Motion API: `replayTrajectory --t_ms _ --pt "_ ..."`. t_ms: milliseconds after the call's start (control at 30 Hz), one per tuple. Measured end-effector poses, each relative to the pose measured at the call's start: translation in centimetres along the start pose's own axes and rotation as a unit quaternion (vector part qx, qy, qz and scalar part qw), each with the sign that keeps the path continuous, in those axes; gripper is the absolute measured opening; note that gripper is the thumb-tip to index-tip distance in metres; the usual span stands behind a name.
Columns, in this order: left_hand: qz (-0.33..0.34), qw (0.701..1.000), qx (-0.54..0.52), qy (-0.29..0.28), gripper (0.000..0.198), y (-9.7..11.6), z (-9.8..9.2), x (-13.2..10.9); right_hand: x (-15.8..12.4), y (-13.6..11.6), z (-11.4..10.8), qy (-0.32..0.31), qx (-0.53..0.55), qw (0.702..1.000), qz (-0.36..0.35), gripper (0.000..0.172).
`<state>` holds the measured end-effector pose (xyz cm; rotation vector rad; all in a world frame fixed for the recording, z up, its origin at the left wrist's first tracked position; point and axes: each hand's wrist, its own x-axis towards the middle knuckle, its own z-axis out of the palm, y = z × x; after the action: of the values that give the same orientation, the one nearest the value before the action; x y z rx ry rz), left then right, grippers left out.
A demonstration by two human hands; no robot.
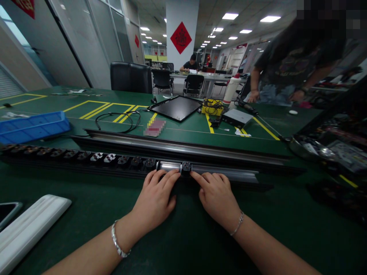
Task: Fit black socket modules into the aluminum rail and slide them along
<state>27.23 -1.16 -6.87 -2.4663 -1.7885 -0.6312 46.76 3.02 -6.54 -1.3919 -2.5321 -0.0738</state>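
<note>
Near the far edge of the worktop sit a black flat-panel screen, a yellow basket holding cables and a red-capped white bottle, with a black chair beyond.

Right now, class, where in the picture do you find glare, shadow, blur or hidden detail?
Head view: ceiling lights burn nearly white; head view: glare streaks the silver channel just beyond the left hand; head view: clutter at the right edge lies dim and blurred; head view: pixel blocks mask a pinkish item and the upper right corner.
</note>
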Motion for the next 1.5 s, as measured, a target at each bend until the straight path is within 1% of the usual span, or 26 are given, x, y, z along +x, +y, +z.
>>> replayTrajectory --t_ms 267,600,833,1267,1500 --pt "0.006 1.0 0.002 0.005 0.055 -0.1 0.09 -0.07 0.01 0.04 -0.05 0.003 -0.023 1.0 -0.009 0.053" --pt "0.001 1.0 -0.001 0.001 0.055 -0.02 0.12 -0.04 0.06 0.03 -0.1 -0.004 -0.012 1.0 -0.003 0.052" --pt "0.006 1.0 0.0 0.01 0.055 -0.02 0.02 -0.06 0.15 0.0 -0.29 -0.011 -0.018 1.0 -0.001 0.052" --pt "0.002 1.0 -0.004 -0.005 0.055 0.03 -0.1 -0.07 0.12 0.1 -0.39 -0.013 -0.016 1.0 -0.005 0.05" --pt "0.003 1.0 0.0 -0.001 0.055 0.0 -0.01 -0.07 0.14 0.06 -0.36 -0.011 -0.009 1.0 -0.004 0.049"
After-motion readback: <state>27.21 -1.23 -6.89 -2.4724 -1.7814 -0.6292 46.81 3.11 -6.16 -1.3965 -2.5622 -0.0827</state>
